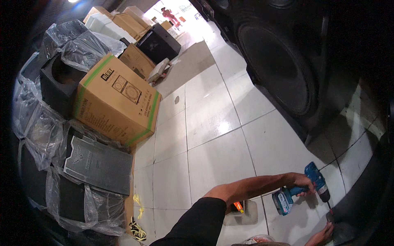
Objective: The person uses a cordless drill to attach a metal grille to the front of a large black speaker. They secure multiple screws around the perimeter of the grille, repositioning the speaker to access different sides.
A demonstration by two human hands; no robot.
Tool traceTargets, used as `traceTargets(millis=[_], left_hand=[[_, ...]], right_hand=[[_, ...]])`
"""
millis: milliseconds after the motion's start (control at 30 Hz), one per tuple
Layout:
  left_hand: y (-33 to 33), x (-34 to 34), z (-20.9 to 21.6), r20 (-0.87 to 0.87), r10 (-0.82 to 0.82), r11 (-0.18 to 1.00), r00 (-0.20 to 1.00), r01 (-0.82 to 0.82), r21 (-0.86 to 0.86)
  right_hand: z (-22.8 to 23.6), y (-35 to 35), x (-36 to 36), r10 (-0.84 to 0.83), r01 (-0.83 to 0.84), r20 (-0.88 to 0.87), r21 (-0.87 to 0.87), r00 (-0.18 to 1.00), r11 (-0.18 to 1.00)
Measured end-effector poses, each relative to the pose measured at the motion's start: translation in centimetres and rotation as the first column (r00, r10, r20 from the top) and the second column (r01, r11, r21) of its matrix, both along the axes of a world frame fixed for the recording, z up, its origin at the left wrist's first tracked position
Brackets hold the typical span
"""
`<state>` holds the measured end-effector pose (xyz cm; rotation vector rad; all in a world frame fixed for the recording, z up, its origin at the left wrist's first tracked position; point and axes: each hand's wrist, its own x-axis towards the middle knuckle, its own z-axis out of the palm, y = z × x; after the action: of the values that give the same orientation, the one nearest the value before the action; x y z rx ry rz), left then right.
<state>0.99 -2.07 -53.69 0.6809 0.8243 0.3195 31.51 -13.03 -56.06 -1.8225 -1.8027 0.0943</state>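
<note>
My left hand [304,184] is wrapped round the grip of a blue cordless drill [316,177], its battery toward the left. The drill tilts down to the right, and its thin bit [331,208] meets or nearly meets a dark surface [349,221] at the lower right. Close beside the bit tip, my right hand [322,235] has its fingers together against that dark edge. Whatever lies between those fingers is too small to make out. Left of the drill, an orange tool with a yellow tip [239,207] lies on a greyish tray [255,213], partly behind my left arm.
A large black speaker cabinet [279,67] stands at the right. Along the left are plastic-wrapped cabinets [39,123], a tan carton with green tape [117,96] and a dark panel [100,164]. Yellow-black cord [137,230] lies on the tiles. Far back is a person in red [169,15].
</note>
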Motion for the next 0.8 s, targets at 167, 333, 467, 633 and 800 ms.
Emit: traceTargets(millis=[167, 333, 467, 633, 800], left_hand=[[0.3, -0.1, -1.1, 0.036, 0.010, 0.993, 0.999, -0.006, -0.114], [1.2, -0.4, 0.3, 0.118, -0.052, 0.995, 0.992, 0.061, -0.075], [1.1, -0.5, -1.7, 0.235, -0.091, 0.993, 0.968, 0.106, -0.053], [-2.7, -3.3, -1.7, 0.062, 0.084, 0.994, 0.995, -0.078, -0.082], [-5.7, -8.9, -4.4, -0.289, 0.190, 0.931, 0.938, -0.078, 0.357]], right_hand=[[2.9, 0.4, -1.3, -0.144, 0.114, -0.192, -0.158, 0.971, 0.981], [1.4, 0.3, -0.3, -0.221, 0.148, -0.346, -0.227, 0.912, 0.963], [-1.1, -0.1, 1.4, -0.225, 0.162, -0.254, -0.246, 0.941, 0.956], [-6.1, 1.1, 3.6, -0.251, 0.073, -0.453, -0.375, 0.856, 0.924], [-12.1, -3.7, 7.2, -0.080, 0.069, -0.054, -0.170, 0.995, 0.983]])
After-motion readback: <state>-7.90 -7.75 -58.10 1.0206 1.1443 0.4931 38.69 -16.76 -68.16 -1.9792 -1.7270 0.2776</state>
